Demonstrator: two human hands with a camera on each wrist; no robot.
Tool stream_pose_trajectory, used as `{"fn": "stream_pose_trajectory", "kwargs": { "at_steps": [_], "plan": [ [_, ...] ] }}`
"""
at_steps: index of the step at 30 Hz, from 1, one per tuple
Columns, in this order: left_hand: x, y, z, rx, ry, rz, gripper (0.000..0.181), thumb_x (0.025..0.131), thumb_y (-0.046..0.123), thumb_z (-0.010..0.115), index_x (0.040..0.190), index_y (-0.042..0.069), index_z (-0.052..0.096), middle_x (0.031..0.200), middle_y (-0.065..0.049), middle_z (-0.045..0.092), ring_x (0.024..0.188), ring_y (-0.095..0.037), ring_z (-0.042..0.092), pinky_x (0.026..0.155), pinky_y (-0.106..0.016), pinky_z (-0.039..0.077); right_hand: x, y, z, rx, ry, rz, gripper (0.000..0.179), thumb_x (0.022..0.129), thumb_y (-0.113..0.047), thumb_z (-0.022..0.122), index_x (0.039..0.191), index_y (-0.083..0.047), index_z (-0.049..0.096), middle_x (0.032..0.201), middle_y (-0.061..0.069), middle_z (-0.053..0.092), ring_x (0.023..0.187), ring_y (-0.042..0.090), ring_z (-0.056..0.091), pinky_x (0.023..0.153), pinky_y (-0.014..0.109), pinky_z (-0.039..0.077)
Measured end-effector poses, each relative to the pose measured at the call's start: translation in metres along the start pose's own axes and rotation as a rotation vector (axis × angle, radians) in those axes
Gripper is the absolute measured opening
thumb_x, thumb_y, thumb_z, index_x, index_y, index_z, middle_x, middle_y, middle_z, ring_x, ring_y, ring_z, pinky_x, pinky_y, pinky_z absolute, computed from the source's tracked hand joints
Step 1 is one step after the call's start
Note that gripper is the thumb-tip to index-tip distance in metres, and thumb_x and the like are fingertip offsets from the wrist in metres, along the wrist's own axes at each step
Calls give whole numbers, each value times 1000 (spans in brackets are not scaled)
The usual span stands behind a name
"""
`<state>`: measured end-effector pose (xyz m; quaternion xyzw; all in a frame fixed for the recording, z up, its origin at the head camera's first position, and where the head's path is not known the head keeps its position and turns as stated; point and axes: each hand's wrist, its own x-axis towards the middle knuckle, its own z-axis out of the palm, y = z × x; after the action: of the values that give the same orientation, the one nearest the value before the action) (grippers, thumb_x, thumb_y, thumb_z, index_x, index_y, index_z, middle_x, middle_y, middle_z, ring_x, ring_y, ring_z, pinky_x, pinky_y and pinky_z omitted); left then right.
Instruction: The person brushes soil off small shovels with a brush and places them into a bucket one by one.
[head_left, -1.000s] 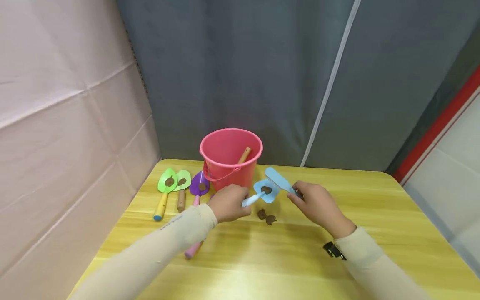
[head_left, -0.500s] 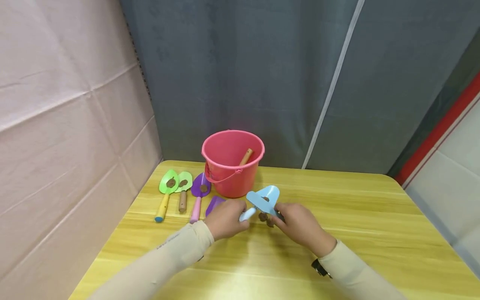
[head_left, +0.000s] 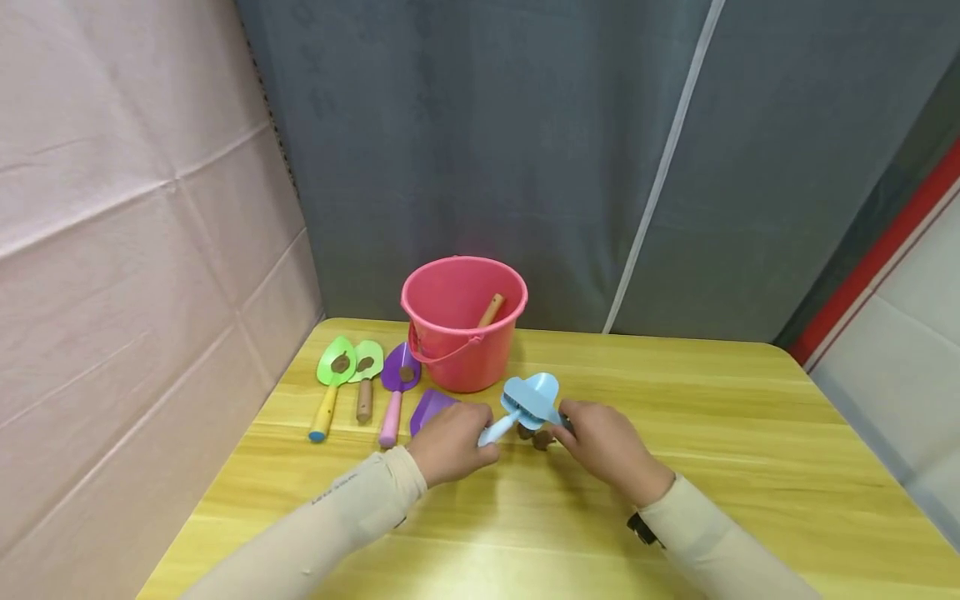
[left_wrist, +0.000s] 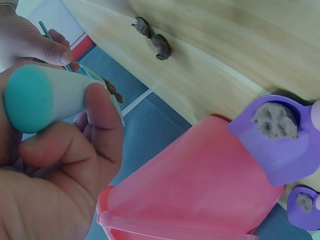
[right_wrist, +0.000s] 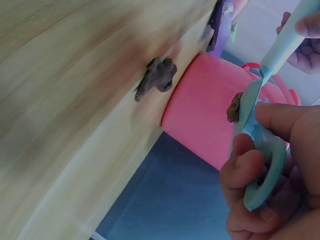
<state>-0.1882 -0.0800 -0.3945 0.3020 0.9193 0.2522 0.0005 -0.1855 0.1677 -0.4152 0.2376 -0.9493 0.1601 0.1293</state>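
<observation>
My left hand (head_left: 450, 442) grips the pale handle of a small light-blue toy shovel (head_left: 545, 384) above the table. My right hand (head_left: 611, 446) holds a blue brush (head_left: 522, 400), which lies across the shovel's blade and covers much of it in the head view. In the right wrist view, fingers curl round the brush's looped handle (right_wrist: 275, 172). A brown clay-like lump (right_wrist: 234, 107) shows against the shovel blade there. Below both tools, further brown lumps (head_left: 542, 440) rest on the table, partly hidden. The left wrist view shows the handle's teal end (left_wrist: 30, 97).
A pink bucket (head_left: 468, 358) stands behind the hands, with a wooden handle (head_left: 491, 310) sticking out. Left of it lie a green shovel (head_left: 334, 358), a pale green one (head_left: 367, 357) and purple ones (head_left: 395, 367), bearing brown lumps. A grey curtain (head_left: 480, 150) hangs behind the table.
My right hand has moved left and toward me, bringing the brush from beside the shovel to over its blade. My left hand has shifted slightly toward me with the shovel.
</observation>
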Motion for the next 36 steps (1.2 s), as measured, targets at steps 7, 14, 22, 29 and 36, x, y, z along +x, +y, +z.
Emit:
{"fn": "stream_pose_trajectory", "kwargs": {
  "at_steps": [7,14,22,29,36],
  "plan": [
    [-3,-4,4,13,-39,1,15,81,16,73,77,13,59,65,7,51,57,-9,47,50,-24,42,0,17,2,-16,-12,54,25,91,-20,73,79,-13,52,60,-6,41,51,9,37,47,25,32],
    [-6,-9,5,19,-39,2,14,80,14,74,79,10,61,66,5,52,59,-10,48,53,-25,42,3,35,3,17,8,108,19,92,-18,73,84,-7,59,61,-5,45,50,10,38,46,26,32],
    [-6,-9,4,13,-36,-1,14,79,13,73,77,11,60,64,5,51,57,-10,47,51,-25,42,2,11,0,81,22,24,22,90,-20,75,80,-14,56,59,-8,39,51,6,34,47,24,30],
    [-5,-7,5,25,-41,-9,14,79,17,74,80,12,60,67,7,52,59,-9,48,52,-25,43,-1,-17,2,120,-55,-55,26,91,-23,74,77,-18,52,62,-9,38,54,4,35,49,22,31],
    [-7,-8,7,-4,-21,-16,14,80,15,74,83,9,62,68,6,53,59,-10,49,53,-25,44,-2,-10,8,102,-70,8,24,89,-22,76,78,-17,55,62,-10,43,54,6,39,49,24,35]
  ]
}}
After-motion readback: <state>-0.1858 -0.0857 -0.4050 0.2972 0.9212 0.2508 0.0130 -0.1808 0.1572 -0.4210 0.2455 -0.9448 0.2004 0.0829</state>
